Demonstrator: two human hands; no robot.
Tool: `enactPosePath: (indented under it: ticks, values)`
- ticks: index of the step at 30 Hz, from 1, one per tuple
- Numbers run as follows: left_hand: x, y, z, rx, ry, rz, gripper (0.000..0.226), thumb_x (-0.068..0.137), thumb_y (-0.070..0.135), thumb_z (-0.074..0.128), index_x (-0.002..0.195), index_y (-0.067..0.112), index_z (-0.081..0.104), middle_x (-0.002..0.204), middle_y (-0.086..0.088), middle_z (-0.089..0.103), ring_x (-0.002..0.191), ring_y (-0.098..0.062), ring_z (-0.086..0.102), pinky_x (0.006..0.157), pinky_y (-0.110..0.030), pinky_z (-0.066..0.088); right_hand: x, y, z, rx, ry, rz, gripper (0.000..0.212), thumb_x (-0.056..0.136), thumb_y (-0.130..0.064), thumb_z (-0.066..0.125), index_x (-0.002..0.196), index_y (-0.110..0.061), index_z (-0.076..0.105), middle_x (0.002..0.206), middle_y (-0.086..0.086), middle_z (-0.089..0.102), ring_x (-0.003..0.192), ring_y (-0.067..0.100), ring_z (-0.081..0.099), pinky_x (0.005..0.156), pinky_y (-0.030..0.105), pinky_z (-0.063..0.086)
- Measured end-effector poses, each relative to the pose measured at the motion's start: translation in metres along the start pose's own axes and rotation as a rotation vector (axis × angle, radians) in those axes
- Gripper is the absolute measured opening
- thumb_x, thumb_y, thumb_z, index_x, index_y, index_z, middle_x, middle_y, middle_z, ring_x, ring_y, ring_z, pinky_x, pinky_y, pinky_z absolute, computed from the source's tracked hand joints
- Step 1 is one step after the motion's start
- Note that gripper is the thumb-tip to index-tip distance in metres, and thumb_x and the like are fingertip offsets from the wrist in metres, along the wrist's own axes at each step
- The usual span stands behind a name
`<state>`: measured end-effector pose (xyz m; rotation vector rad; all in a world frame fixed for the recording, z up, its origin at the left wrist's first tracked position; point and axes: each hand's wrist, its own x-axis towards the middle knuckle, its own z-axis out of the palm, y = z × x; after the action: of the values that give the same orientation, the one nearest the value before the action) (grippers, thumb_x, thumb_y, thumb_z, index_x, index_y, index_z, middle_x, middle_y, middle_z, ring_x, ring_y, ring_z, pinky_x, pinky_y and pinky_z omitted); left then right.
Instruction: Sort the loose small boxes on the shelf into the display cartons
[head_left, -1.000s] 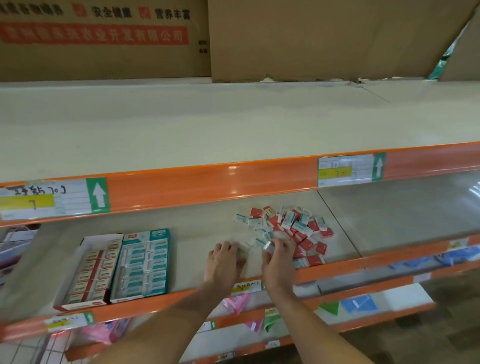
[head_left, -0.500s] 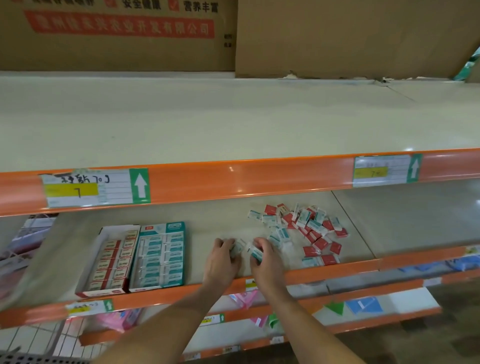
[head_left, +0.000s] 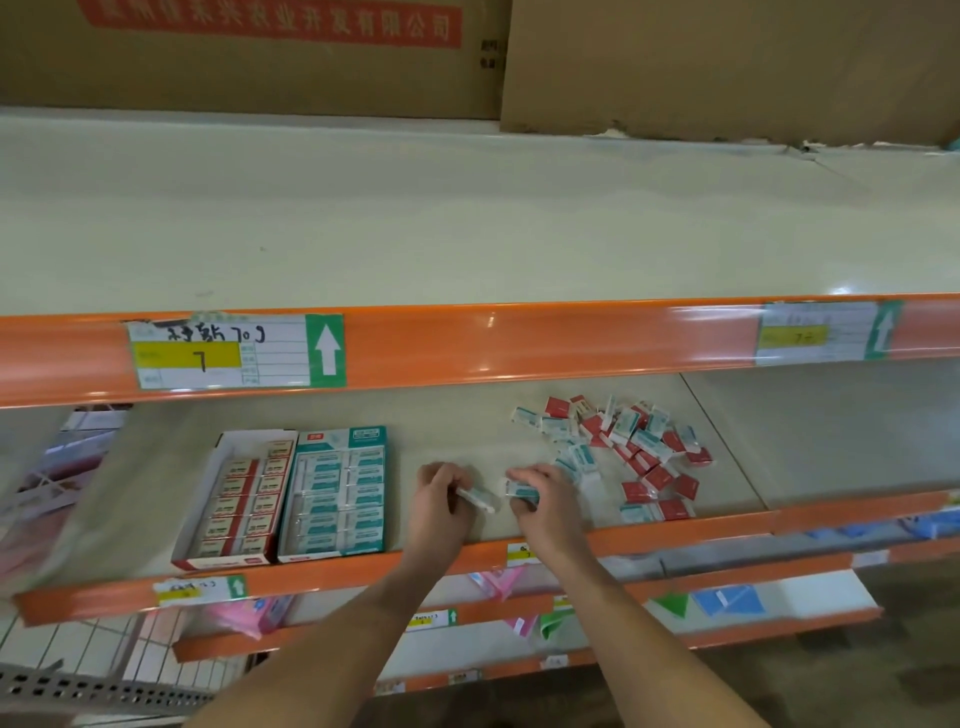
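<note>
Here both hands work over the pale beige shelf board (head_left: 457, 426) with its orange front lip, in the bare stretch between the cartons and the loose heap. The left hand (head_left: 439, 501) has its fingers curled, and its grip is clamped on a small white-and-teal box (head_left: 478, 497) that juts out to the right from under the fingertips, tilted and just above the board. The right hand (head_left: 543, 501) sits just beside it, fingers likewise curled, its grip closed round another small teal-and-white box (head_left: 521, 489) held at the fingertips on the hand's left side; the two held boxes are near each other but apart. To the right of the right hand, and partly touching its far edge, lies the scattered pile of loose small red and teal boxes (head_left: 631, 452), jumbled at all angles and reaching toward the back of the shelf. Well to the left of the left hand stand the two open display cartons side by side and touching: the teal-and-white display carton (head_left: 337, 499), filled with rows of teal boxes, is the nearer one, and the red-and-white display carton (head_left: 236, 499), whose far end is unfilled, sits on its left. Above, the orange edge of the upper shelf carries a white and yellow price label with a green arrow (head_left: 236, 351), and brown cardboard cases (head_left: 727, 67) stand at the back of that upper shelf.
</note>
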<state>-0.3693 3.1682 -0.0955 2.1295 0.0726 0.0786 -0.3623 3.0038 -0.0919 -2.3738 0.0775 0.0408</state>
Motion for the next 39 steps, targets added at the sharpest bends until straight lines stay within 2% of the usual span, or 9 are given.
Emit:
enactPosePath:
  ticks: [3, 7, 11, 14, 19, 24, 28, 34, 39]
  values:
    - [0.001, 0.0, -0.002, -0.041, 0.07, -0.024, 0.027, 0.087, -0.005, 0.056, 0.102, 0.016, 0.062, 0.115, 0.0, 0.047, 0.099, -0.004, 0.052, 0.091, -0.01, 0.042, -0.001, 0.0, -0.001, -0.003, -0.019, 0.005, 0.04, 0.088, -0.009, 0.07, 0.123, -0.028, 0.066, 0.122, -0.009, 0.051, 0.115, 0.008, 0.05, 0.086, 0.001, 0.033]
    - [-0.002, 0.0, 0.001, -0.037, 0.116, -0.111, 0.024, 0.094, 0.01, 0.056, 0.117, 0.016, 0.059, 0.117, 0.001, 0.048, 0.102, -0.017, 0.058, 0.089, -0.027, 0.052, -0.002, -0.001, -0.001, -0.002, -0.023, 0.018, 0.043, 0.09, -0.011, 0.068, 0.13, -0.025, 0.061, 0.128, -0.006, 0.05, 0.121, 0.011, 0.046, 0.09, 0.003, 0.03]
    - [-0.001, -0.005, 0.007, 0.143, -0.038, -0.063, 0.048, 0.084, 0.044, 0.07, 0.127, 0.031, 0.054, 0.116, 0.007, 0.043, 0.109, -0.013, 0.045, 0.095, -0.028, 0.048, -0.003, -0.005, -0.001, -0.025, -0.004, 0.05, 0.048, 0.091, -0.015, 0.069, 0.136, -0.018, 0.054, 0.134, -0.003, 0.046, 0.127, 0.013, 0.042, 0.097, 0.013, 0.031]
    - [0.0, -0.003, 0.012, 0.316, -0.096, -0.005, 0.052, 0.077, 0.059, 0.069, 0.123, 0.039, 0.055, 0.113, 0.008, 0.039, 0.109, -0.013, 0.035, 0.094, -0.03, 0.047, -0.002, -0.007, 0.0, -0.04, 0.0, 0.048, 0.044, 0.089, -0.015, 0.071, 0.131, -0.018, 0.057, 0.132, -0.004, 0.047, 0.125, 0.013, 0.042, 0.094, 0.01, 0.031]
    - [-0.002, -0.002, 0.009, 0.253, -0.094, 0.022, 0.031, 0.081, 0.032, 0.072, 0.108, 0.032, 0.058, 0.119, 0.011, 0.041, 0.113, -0.013, 0.039, 0.097, -0.026, 0.042, -0.003, -0.004, 0.0, -0.046, -0.008, -0.002, 0.035, 0.088, -0.012, 0.07, 0.119, -0.026, 0.062, 0.123, -0.009, 0.046, 0.118, 0.01, 0.043, 0.08, 0.002, 0.031]
    - [-0.006, -0.001, 0.0, 0.131, -0.103, 0.074, 0.058, 0.082, 0.006, 0.065, 0.133, 0.03, 0.05, 0.133, 0.016, 0.045, 0.121, -0.007, 0.036, 0.097, -0.018, 0.036, -0.003, -0.003, 0.002, -0.037, -0.015, -0.034, 0.041, 0.09, -0.011, 0.068, 0.125, -0.03, 0.06, 0.124, -0.011, 0.045, 0.12, 0.009, 0.041, 0.096, 0.012, 0.037]
    - [-0.006, -0.003, 0.001, 0.119, -0.098, 0.031, 0.061, 0.082, 0.003, 0.063, 0.136, 0.029, 0.048, 0.132, 0.011, 0.049, 0.121, -0.009, 0.041, 0.101, -0.028, 0.046, -0.003, -0.003, 0.002, -0.039, -0.008, -0.015, 0.046, 0.091, -0.012, 0.067, 0.134, -0.021, 0.056, 0.131, -0.006, 0.046, 0.125, 0.012, 0.041, 0.101, 0.017, 0.035]
    - [-0.002, 0.001, 0.0, 0.246, -0.083, 0.06, 0.052, 0.089, 0.018, 0.063, 0.138, 0.026, 0.048, 0.131, 0.008, 0.052, 0.12, -0.012, 0.041, 0.104, -0.029, 0.041, -0.005, -0.004, 0.003, -0.104, 0.001, -0.037, 0.036, 0.092, -0.017, 0.067, 0.127, -0.02, 0.061, 0.126, -0.006, 0.047, 0.12, 0.011, 0.043, 0.098, 0.015, 0.035]
    - [0.011, 0.007, -0.013, 0.346, -0.13, 0.123, 0.05, 0.09, 0.017, 0.061, 0.138, 0.025, 0.047, 0.13, 0.004, 0.057, 0.12, -0.017, 0.047, 0.102, -0.033, 0.042, -0.002, -0.013, 0.004, -0.118, 0.031, 0.059, 0.03, 0.093, -0.023, 0.066, 0.123, -0.019, 0.062, 0.121, -0.003, 0.051, 0.114, 0.014, 0.048, 0.096, 0.024, 0.043]
